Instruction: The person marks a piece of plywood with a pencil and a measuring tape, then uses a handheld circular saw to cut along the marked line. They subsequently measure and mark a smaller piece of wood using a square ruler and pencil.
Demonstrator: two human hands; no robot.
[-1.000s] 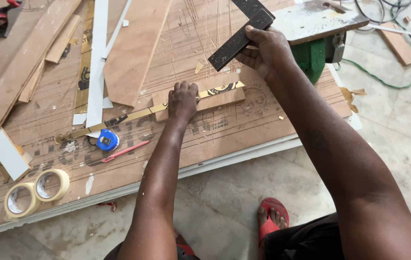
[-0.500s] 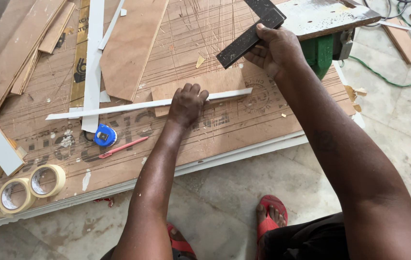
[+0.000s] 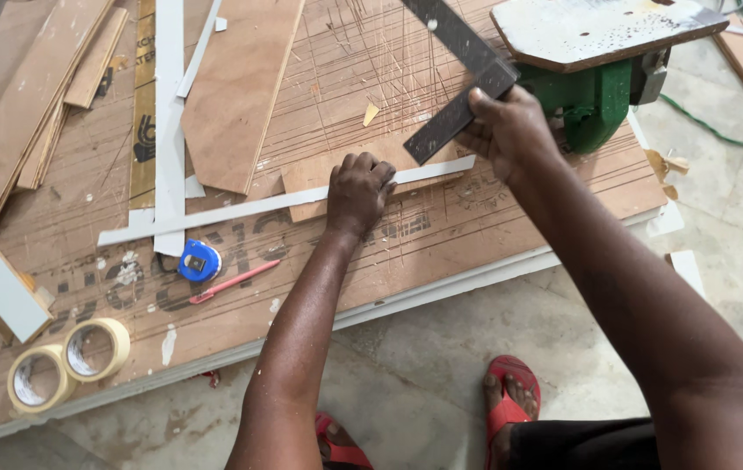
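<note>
The scarred plywood worktop (image 3: 493,235) carries everything. On it lies a small flat plywood offcut (image 3: 319,174), and across that piece now runs a long thin white laminate strip (image 3: 258,207), which a second ago was not there; a narrow wooden batten lay in that spot instead. The left hand (image 3: 358,191) presses knuckles-down on the strip, fingers curled, pinning it flat. The right hand (image 3: 511,130) is closed around a dark metal try square (image 3: 454,113), now lowered so its blade touches the strip's right end. Near the left forearm lie a blue tape measure (image 3: 199,261) and a red pencil (image 3: 234,281).
</note>
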